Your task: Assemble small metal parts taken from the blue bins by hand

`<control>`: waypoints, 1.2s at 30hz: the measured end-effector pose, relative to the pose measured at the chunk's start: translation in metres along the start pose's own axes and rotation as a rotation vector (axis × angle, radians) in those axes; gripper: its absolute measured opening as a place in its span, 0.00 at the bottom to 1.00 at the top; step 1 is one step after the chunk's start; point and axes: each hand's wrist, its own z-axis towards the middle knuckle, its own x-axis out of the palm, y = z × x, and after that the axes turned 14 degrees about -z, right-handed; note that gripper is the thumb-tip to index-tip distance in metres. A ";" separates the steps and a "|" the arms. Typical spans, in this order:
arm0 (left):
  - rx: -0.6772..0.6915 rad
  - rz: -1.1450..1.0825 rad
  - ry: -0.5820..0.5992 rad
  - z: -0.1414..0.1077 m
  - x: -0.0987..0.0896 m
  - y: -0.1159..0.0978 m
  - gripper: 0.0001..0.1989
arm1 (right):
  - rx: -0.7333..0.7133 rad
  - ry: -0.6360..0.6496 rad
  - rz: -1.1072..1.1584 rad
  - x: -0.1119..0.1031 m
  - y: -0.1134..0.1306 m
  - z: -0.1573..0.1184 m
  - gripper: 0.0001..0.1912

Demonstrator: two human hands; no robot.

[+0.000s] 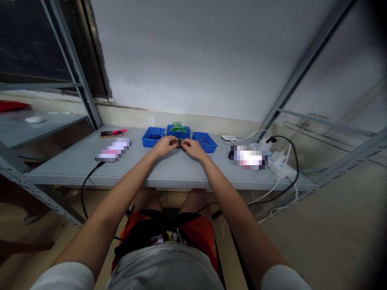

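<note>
Between my two hands is a small dark part (179, 143), too small to name, held just above the grey table (169, 171). My left hand (165, 146) pinches it from the left with curled fingers. From the right, the fingertips of my right hand (194, 148) close on the same part. Right behind my hands stand three blue bins. The left bin (147, 142) holds dark pieces, the middle bin (188, 133) holds green pieces (178, 128), and small blue pieces (203, 141) lie in the right bin (211, 149).
A lit phone (115, 150) with a black cable lies at the left, another phone (248, 157) at the right. Beside that stands a white power strip (281, 166) with plugs and cords. Metal shelf posts (294, 80) frame both sides, and a wall (193, 60) closes the back.
</note>
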 end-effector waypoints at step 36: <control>-0.016 0.003 0.113 -0.001 0.004 0.003 0.11 | -0.014 0.017 0.038 0.004 -0.001 0.001 0.14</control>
